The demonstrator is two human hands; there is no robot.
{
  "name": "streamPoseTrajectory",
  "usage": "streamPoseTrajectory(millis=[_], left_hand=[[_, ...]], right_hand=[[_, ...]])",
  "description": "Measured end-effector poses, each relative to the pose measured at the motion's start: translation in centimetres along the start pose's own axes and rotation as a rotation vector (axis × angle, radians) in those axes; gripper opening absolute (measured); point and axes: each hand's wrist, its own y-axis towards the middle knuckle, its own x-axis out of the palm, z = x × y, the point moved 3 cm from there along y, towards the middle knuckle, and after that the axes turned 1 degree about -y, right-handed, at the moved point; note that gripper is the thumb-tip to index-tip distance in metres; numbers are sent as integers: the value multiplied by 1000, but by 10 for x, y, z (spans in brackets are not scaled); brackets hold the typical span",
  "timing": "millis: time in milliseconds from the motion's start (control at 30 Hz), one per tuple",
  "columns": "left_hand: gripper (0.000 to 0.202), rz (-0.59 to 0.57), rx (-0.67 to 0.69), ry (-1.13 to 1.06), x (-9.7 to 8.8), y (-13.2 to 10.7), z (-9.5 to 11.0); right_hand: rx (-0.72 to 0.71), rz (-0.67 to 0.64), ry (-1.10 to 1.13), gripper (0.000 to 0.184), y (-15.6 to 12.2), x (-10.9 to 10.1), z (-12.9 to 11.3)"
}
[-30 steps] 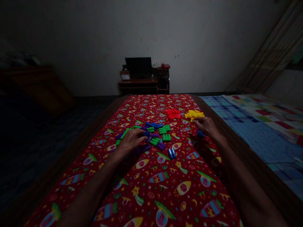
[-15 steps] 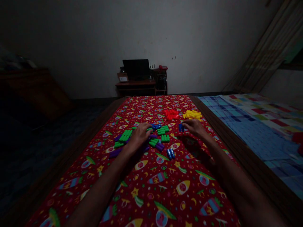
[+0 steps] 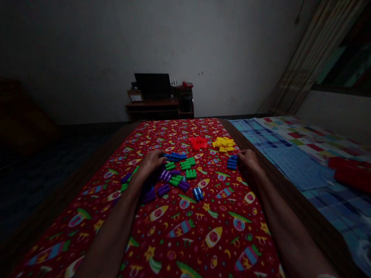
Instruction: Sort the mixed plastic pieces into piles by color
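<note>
My left hand (image 3: 152,161) reaches over the left side of the pieces. Its fingers are closed at the left end of some long blue plastic pieces (image 3: 176,156). Beneath and beside it lie green tube-shaped pieces (image 3: 188,163) and purple ones (image 3: 164,190), partly covered by the hand and forearm. On the right, my right hand (image 3: 248,160) has its fingertips pinched at the edge of a small group of blue tube-shaped pieces (image 3: 232,163). A shiny blue pair of pieces (image 3: 198,194) lies nearer to me, apart from both hands.
Beyond the hands are a red heap (image 3: 199,143) and a yellow heap (image 3: 224,144) of similar pieces. All lie on a red rocket-print cloth (image 3: 185,247). A bed with checked covers (image 3: 278,154) stands to the right; a desk with a monitor (image 3: 152,85) is at the back.
My right hand has moved right and lowered a blue piece to the blue group beside it. My left hand has shifted left, uncovering purple and green pieces. The view has turned slightly right.
</note>
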Motion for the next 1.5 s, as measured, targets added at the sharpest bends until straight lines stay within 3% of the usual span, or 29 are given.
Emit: streamPoseTrajectory(millis=[100,167,333,400,467,533,633,767,833,933,1033,1133,1267,1367,1500], left_hand=[[29,-18,-4,-8,-14,2,11],[29,-26,7,-25,-19,1,23],[30,-92,179,-145,-15,-10,68],[30,-112,248,-202,-13,-17,83],[30,-107,262,-222,-14,-21,91],[31,-75,226,-201,-17,-23,91],[32,-53,168,-159,-20,-22,84],[29,-95,141,-137,-16,-18,79],[29,-107,151,-157,-12,-17,79],[28,-112,176,-212,-6,-15,80],[29,-121,186,-284,-2,-15,79],[32,-119,179,-359,-3,-17,80],[35,-97,169,-436,-4,-19,85],[33,-54,190,-501,-2,-21,93],[29,-13,210,-608,7,-24,106]], right_hand=[[-105,134,18,32,-2,-10,-22],[-201,135,72,32,-7,-10,-45],[-622,-141,377,32,-50,17,-115],[-748,-252,382,38,-69,27,-133],[-786,-332,302,39,-78,34,-141],[-744,-340,217,34,-74,35,-138],[-616,-221,100,35,-49,22,-118],[-371,14,-109,33,-12,-2,-65],[-260,62,-168,32,-1,-9,-36],[-171,-45,-177,29,7,-6,-5],[-137,-170,-160,36,9,1,7],[-114,-160,-144,38,10,-1,4],[-170,-44,-111,35,7,-14,-17],[-325,-30,-12,32,-7,-16,-51],[-629,-233,261,28,-43,4,-110]])
